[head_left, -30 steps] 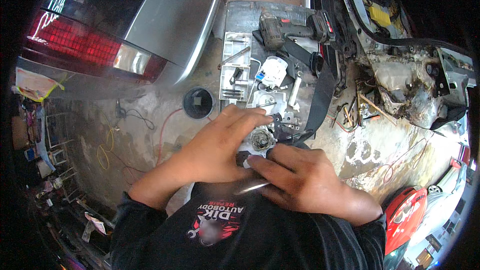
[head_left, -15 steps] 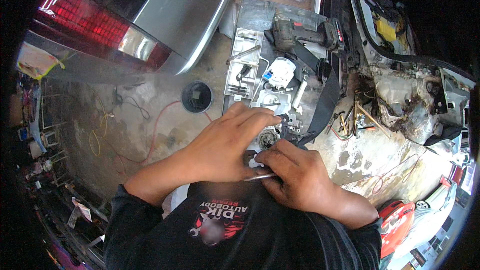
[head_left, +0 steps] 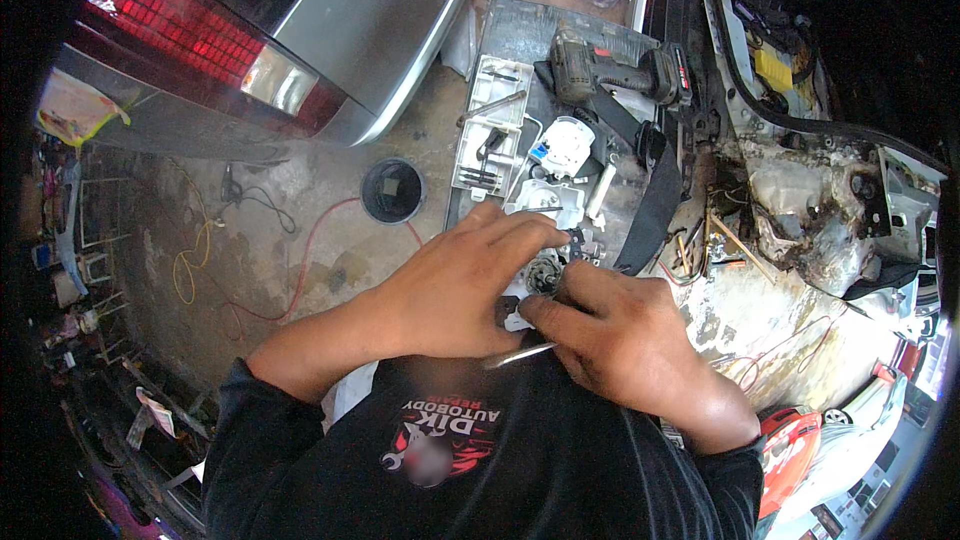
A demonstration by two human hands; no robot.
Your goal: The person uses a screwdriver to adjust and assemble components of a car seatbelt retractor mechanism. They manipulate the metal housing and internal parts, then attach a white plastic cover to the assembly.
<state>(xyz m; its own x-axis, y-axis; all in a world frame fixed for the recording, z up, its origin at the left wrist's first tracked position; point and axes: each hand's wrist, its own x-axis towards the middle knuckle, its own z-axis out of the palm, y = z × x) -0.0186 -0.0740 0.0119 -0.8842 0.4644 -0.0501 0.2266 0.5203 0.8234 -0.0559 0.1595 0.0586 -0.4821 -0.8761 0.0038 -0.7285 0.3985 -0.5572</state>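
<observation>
small round part (head_left: 543, 273) pinched between left hand (head_left: 462, 283) and right hand (head_left: 620, 340) | thin metal tool (head_left: 518, 355) clamped by right hand, axis left-right, below part

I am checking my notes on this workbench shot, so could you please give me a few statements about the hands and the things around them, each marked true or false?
1. Both hands are on a small white part with a round dark centre. True: the left hand and right hand meet at the small white part.
2. The right hand holds a thin metal tool. True: the thin metal tool juts out from under it.
3. The cordless drill lies on the floor beside the round black cup. False: the cordless drill lies on the grey bench top; the round black cup stands alone on the floor.
4. The car's tail light is green. False: the tail light is red.
</observation>
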